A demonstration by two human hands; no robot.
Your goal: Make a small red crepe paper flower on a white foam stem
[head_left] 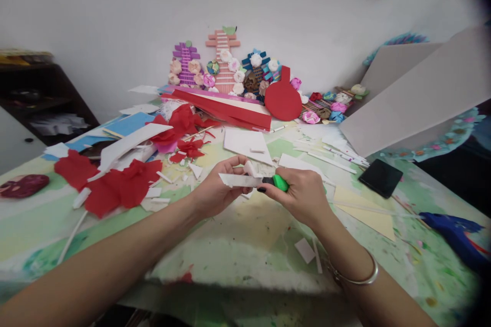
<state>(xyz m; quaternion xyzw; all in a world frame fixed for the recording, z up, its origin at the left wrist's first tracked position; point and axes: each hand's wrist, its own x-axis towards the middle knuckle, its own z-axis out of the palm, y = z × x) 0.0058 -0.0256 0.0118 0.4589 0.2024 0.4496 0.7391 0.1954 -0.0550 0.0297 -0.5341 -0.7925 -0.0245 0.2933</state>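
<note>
My right hand (305, 191) grips the green handle of a utility knife (281, 183), its long blade pointing left. Between the fingertips of my left hand (214, 194) is a small white foam piece (250, 168). The blade passes in front of the left fingers, close to the foam; whether it touches the foam I cannot tell. Just beyond the hands lies a white foam sheet (245, 144) with a small strip on it. White offcuts (195, 169) are scattered left of them.
Red paper (126, 186) and blue sheets (126, 125) lie left. At right are a black phone-like slab (381, 178), a yellow sheet (364, 212) and a blue glue gun (454, 230). A red round cutout (283, 99) and flower crafts (224, 64) stand against the wall.
</note>
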